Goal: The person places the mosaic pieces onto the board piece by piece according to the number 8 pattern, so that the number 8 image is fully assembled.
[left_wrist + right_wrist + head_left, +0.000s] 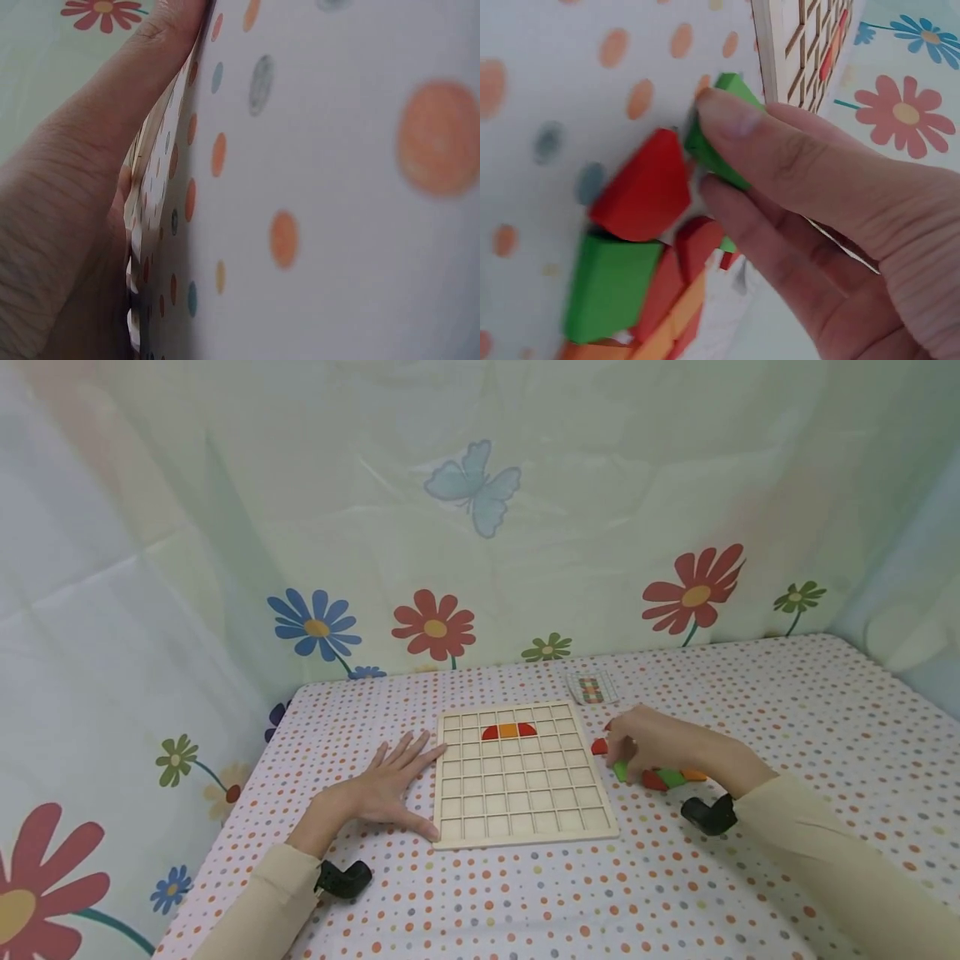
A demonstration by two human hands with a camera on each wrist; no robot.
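The wooden grid board [517, 784] lies flat on the polka-dot desk [517, 902], between the two hands. The left hand [386, 789] is open, palm down, with fingers spread; its thumb tip and a fingertip touch the left edge of the board. The right hand [648, 743] is positioned on the right side of the board and pinches a green block [714, 159] between thumb and fingers, near the desk surface. Just beside the pinched part lies a loose red block [645, 187], which adjoins a second green piece [611, 285]; further red and orange pieces extend from this group. A red segment [599, 746] lies between the board and the right hand. Near the far edge of the board, three adjacent cells form a row: left red insert [490, 732], orange square [509, 731], right red insert [527, 729]. The outer ends of both red inserts are curved. A pattern card [592, 689] lies near the far right corner of the board. A floral backdrop [675, 468] stands behind the desk.
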